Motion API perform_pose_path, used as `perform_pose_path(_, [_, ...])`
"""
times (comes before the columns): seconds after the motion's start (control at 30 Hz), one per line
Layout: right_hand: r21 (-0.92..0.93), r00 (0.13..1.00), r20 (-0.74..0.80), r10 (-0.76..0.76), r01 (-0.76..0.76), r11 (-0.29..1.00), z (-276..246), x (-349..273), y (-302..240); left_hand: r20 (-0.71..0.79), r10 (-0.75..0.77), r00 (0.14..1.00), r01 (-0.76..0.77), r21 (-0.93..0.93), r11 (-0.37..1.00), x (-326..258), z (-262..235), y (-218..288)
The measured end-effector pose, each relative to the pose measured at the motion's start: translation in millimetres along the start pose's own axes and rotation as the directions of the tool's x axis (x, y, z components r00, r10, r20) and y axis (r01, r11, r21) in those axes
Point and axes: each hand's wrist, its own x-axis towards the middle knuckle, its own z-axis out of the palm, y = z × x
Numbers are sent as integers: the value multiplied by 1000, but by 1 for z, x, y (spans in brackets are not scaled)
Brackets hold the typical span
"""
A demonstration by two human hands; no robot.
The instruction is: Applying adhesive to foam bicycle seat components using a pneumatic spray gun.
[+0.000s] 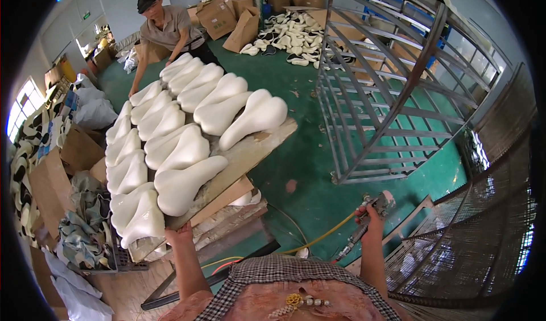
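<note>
My left hand (180, 235) grips the near edge of a wooden board (256, 142). On the board lie rows of white, bicycle-saddle-shaped foam pads (190, 184), close together. Off to the right, my right hand (372, 215) is closed round a spray gun (358, 235), held away from the board. A yellow hose (327, 238) runs near the gun; where it joins is unclear. At the board's far end a co-worker (170, 28) in a cap leans over with both arms out, hands at or near its edge.
Beneath the board are more stacked boards (233, 218). A tall metal rack (392, 105) stands at the right, with dark mesh panels (472, 230) nearer me. Cardboard boxes (219, 16) and a heap of pads (290, 33) are at the back. Bags and cloth (85, 230) crowd the left.
</note>
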Motion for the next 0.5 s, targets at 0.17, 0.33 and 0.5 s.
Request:
perform_pose_path(0.17, [32,1000,15,-27,26,999,-9,16,-12,23,5,1000,-5,-7,1000,-49,64,-26])
perform_pose_path(0.33, [90,1000,15,1,-3,996,-29,41,-9,298,-31,954,56,-77,995,-95,148,-50])
perform_pose_path(0.5, [200,999,-4,32,-31,979,-54,71,-3,474,-52,879,72,-24,997,-175,240,-94])
